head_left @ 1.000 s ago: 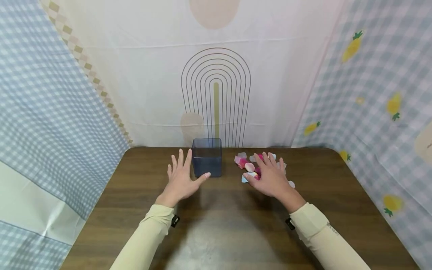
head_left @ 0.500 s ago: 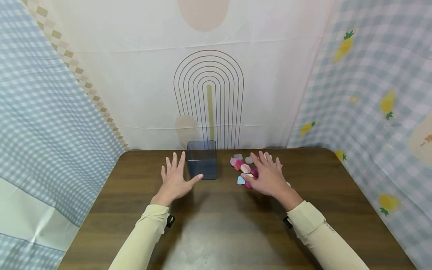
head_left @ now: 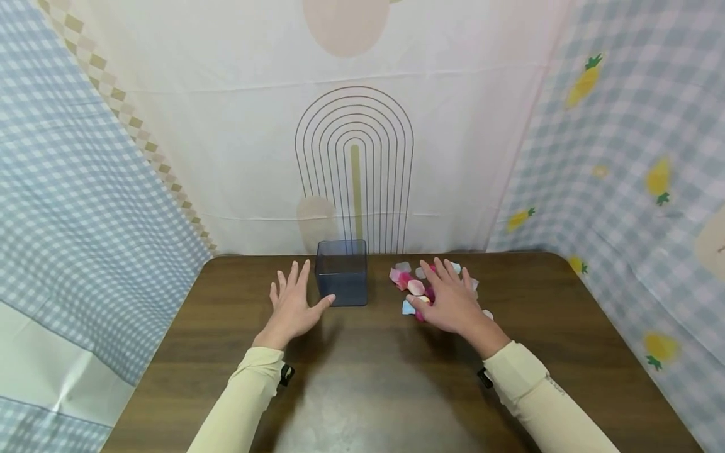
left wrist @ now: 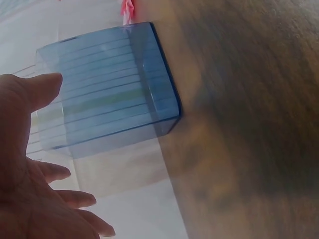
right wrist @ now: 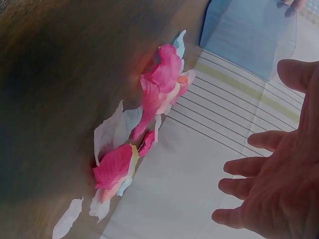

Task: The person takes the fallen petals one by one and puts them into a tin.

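Note:
A translucent blue square container [head_left: 342, 283] stands upright near the table's back edge; in the left wrist view its clear blue wall [left wrist: 109, 94] shows nothing inside. My left hand [head_left: 291, 311] hovers at its near left side, fingers spread and straight, thumb pointing toward the container. Over the petals on the right is my right hand [head_left: 453, 303], also spread, holding nothing. Pink, white, pale blue and dark red petals [head_left: 416, 287] lie scattered beneath and left of it. From the right wrist view, a gap separates the fingers from the petals [right wrist: 113, 167]. Part of the pile is hidden under that hand.
The brown wooden table [head_left: 362, 384] has rounded back corners. Directly behind it hangs a white cloth [head_left: 255, 157] with arch lines. Checked cloths flank both sides, the right one [head_left: 617, 207] printed with pineapples. Black straps circle both wrists.
The whole head view shifts slightly, left and then a little back. Both hands stay spread in nearly the same places; the container and petals have not visibly moved on the table.

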A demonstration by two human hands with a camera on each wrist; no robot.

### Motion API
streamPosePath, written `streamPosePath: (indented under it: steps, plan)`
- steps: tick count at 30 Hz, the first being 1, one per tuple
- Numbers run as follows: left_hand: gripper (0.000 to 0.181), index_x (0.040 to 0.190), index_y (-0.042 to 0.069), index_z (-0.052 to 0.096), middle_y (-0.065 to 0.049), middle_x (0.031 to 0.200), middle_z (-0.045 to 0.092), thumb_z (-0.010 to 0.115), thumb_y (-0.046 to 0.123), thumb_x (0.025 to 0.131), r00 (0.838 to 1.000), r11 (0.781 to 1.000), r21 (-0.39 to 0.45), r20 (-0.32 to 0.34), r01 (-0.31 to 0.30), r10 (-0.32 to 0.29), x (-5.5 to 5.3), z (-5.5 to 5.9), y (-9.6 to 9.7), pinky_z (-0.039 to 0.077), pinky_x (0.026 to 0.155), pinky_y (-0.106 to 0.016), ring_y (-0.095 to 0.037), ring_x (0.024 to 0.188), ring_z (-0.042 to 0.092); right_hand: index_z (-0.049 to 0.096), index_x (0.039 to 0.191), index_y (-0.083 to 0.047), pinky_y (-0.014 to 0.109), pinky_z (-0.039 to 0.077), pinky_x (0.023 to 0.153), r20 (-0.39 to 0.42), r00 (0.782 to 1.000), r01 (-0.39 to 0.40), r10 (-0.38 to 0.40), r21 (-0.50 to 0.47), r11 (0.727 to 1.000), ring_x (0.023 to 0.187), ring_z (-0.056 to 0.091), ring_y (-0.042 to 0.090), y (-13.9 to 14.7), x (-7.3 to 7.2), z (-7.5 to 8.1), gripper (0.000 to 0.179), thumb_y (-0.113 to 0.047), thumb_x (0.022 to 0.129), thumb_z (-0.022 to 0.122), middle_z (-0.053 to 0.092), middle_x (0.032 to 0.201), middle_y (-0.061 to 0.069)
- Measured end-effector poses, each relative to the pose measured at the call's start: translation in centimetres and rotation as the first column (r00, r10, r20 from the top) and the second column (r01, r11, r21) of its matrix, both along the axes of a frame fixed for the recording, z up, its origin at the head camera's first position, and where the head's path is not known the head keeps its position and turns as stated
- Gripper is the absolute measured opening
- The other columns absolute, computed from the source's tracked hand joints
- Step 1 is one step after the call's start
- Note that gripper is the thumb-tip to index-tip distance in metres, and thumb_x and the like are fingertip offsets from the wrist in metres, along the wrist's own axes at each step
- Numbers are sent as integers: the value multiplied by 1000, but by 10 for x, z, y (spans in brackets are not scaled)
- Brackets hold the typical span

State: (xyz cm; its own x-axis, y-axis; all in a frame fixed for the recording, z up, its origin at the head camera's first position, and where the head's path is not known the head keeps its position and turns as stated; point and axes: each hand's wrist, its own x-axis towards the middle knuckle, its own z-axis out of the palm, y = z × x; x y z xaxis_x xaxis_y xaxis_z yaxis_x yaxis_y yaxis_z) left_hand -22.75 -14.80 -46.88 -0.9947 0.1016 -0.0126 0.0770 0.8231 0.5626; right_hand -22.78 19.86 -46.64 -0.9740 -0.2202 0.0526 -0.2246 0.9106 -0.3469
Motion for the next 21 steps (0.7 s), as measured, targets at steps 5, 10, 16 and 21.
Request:
streamPosePath:
  steps: [5, 10, 16, 21]
  plan:
    - [104, 173, 13, 7, -20, 181, 1, 67, 55, 99, 1000, 1000, 26, 14, 9, -9, -3, -1, -2, -2, 129, -75, -54, 164, -10, 34, 168, -14, 74, 5, 130, -7, 1000, -7, 7, -17, 1000, 164, 19, 48, 0, 2, 1, 88, -63, 99, 60, 25, 176, 25]
    - [111, 172, 8, 4, -19, 181, 3, 70, 57, 97, 999, 999, 31, 30, 32, -33, -9, -5, -7, 8, 130, -75, -49, 166, -1, 36, 167, -14, 74, 7, 130, -23, 1000, -13, 13, -22, 1000, 164, 22, 48, 0, 5, 3, 86, -60, 99, 60, 27, 175, 25]
    - [126, 172, 6, 3, -22, 180, 10, 81, 59, 88, 994, 989, 139, 86, 53, -66, -24, -21, -12, 20, 132, -67, -44, 167, 13, 38, 166, -16, 75, 9, 130, -48, 999, -19, 18, -16, 1000, 163, 23, 50, 4, 7, 4, 83, -57, 99, 62, 30, 174, 27]
    - [133, 172, 13, -1, -16, 182, 7, 89, 53, 82, 985, 937, 345, 142, 43, -98, -45, -34, -17, 24, 132, -64, -44, 167, 14, 38, 166, -14, 75, 12, 129, -68, 998, -12, 11, -8, 1000, 164, 15, 53, 9, 7, 4, 81, -54, 100, 63, 29, 173, 30]
